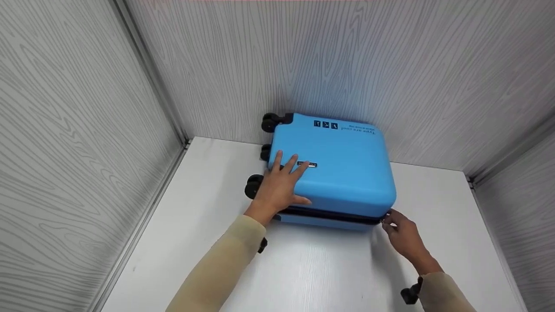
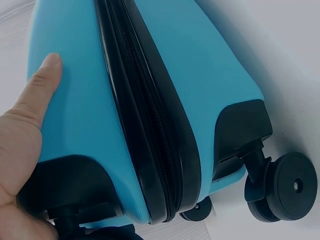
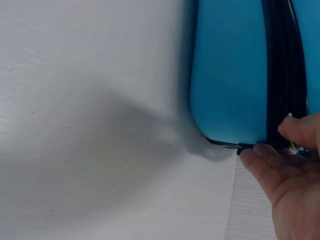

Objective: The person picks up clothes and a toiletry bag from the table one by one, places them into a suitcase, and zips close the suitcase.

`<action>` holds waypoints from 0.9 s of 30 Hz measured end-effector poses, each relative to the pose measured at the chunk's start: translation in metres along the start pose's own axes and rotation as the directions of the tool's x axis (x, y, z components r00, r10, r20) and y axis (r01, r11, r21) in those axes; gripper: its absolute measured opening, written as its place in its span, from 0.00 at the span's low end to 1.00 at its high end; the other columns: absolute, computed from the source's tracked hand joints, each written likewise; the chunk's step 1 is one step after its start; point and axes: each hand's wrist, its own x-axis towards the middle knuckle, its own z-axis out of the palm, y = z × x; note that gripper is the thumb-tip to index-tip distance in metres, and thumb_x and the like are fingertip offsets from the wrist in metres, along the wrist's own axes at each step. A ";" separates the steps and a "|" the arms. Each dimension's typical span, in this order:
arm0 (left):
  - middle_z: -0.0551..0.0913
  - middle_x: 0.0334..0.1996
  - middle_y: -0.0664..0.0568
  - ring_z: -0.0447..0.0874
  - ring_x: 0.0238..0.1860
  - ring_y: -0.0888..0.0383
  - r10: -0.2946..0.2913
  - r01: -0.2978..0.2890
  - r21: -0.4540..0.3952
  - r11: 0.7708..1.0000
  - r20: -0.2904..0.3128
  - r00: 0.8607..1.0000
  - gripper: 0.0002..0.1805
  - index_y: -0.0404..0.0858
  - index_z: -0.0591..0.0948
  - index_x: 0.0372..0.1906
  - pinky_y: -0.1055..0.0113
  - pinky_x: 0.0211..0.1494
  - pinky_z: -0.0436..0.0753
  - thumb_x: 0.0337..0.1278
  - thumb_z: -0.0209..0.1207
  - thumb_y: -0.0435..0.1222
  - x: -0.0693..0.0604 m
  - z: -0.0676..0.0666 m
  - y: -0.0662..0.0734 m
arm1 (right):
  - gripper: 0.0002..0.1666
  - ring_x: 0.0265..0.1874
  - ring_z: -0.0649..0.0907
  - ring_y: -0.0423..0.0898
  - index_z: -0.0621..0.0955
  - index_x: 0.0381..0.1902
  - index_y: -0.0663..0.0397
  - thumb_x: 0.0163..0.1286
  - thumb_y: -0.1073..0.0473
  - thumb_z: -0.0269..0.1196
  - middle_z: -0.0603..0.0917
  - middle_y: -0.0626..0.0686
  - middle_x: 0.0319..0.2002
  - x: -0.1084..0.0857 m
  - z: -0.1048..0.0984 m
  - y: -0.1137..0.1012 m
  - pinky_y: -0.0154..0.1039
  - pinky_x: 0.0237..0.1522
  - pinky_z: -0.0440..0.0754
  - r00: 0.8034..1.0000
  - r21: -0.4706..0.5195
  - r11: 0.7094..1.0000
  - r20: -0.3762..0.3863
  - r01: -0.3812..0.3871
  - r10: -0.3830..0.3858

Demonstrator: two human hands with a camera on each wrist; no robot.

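Tan sleeves (image 1: pixel 217 271) nearest, blue suitcase (image 1: pixel 338 151) just beyond — flat on the white surface (image 1: pixel 312 273), wheels (image 1: pixel 254 186) leftward, long axis apparently left to right.
Left hand (image 1: pixel 276 188) presses the shell's wheeled end, fingers spread; right hand (image 1: pixel 403 236), nearer the opposite end, pinches what seems the zip pull (image 3: pixel 294 147) — at the near right corner of the zip seam (image 1: pixel 334 215).

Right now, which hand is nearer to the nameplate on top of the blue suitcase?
Left. The left hand is spread on the suitcase, a fingertip at the nameplate; the right hand is farther off, at the zipper by a corner.
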 end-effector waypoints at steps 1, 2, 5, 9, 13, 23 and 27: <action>0.51 0.87 0.51 0.35 0.86 0.36 0.000 0.000 0.004 1.000 -0.002 1.000 0.63 0.60 0.54 0.86 0.32 0.71 0.73 0.45 0.66 0.75 0.000 0.000 0.000 | 0.05 0.69 0.76 0.71 0.79 0.38 0.60 0.77 0.71 0.58 0.73 0.73 0.72 0.000 0.000 0.000 0.64 0.60 0.82 1.000 0.009 1.000 0.009 0.002 -0.002; 0.51 0.87 0.51 0.35 0.86 0.36 0.000 0.000 0.008 1.000 -0.003 1.000 0.63 0.60 0.54 0.86 0.32 0.71 0.73 0.45 0.66 0.75 0.000 0.000 0.000 | 0.05 0.70 0.75 0.71 0.79 0.39 0.61 0.77 0.71 0.58 0.72 0.74 0.73 0.000 0.000 0.000 0.63 0.61 0.82 1.000 0.019 1.000 0.018 0.001 -0.001; 0.51 0.86 0.51 0.36 0.86 0.36 -0.002 0.002 0.018 1.000 -0.008 1.000 0.64 0.60 0.54 0.86 0.33 0.72 0.73 0.45 0.66 0.76 0.000 0.001 -0.001 | 0.04 0.72 0.74 0.70 0.79 0.41 0.63 0.78 0.71 0.57 0.69 0.73 0.75 0.000 0.001 0.000 0.62 0.62 0.82 0.999 0.033 0.999 0.036 -0.013 0.011; 0.51 0.87 0.51 0.35 0.86 0.36 -0.002 0.002 0.010 1.000 0.004 1.000 0.64 0.60 0.54 0.86 0.33 0.73 0.71 0.46 0.66 0.76 0.000 0.001 0.000 | 0.04 0.69 0.76 0.71 0.82 0.40 0.65 0.76 0.71 0.60 0.75 0.72 0.71 -0.005 0.004 -0.009 0.64 0.63 0.80 0.999 -0.075 0.997 -0.045 0.015 -0.019; 0.50 0.87 0.51 0.35 0.86 0.36 -0.003 0.003 0.010 1.000 0.013 1.000 0.64 0.60 0.53 0.86 0.33 0.74 0.70 0.46 0.66 0.76 0.000 0.001 0.001 | 0.03 0.57 0.80 0.74 0.85 0.32 0.68 0.66 0.75 0.68 0.83 0.73 0.55 -0.009 0.017 -0.021 0.67 0.56 0.78 0.959 -0.283 0.955 -0.238 0.084 -0.155; 0.53 0.86 0.50 0.38 0.86 0.35 0.019 -0.019 0.024 1.000 -0.025 1.000 0.63 0.58 0.55 0.86 0.33 0.69 0.76 0.46 0.66 0.75 -0.001 0.002 0.001 | 0.03 0.46 0.78 0.63 0.84 0.34 0.71 0.65 0.78 0.64 0.79 0.66 0.42 -0.013 0.035 -0.023 0.57 0.46 0.78 0.943 -0.219 0.975 -0.314 0.043 -0.112; 0.52 0.86 0.49 0.38 0.86 0.35 0.021 -0.020 0.044 0.999 -0.026 0.999 0.63 0.58 0.55 0.86 0.34 0.69 0.77 0.47 0.65 0.76 -0.001 0.002 0.001 | 0.03 0.48 0.78 0.61 0.84 0.35 0.69 0.69 0.76 0.63 0.78 0.65 0.45 -0.013 0.034 -0.024 0.56 0.47 0.78 0.959 -0.191 0.982 -0.279 0.002 -0.057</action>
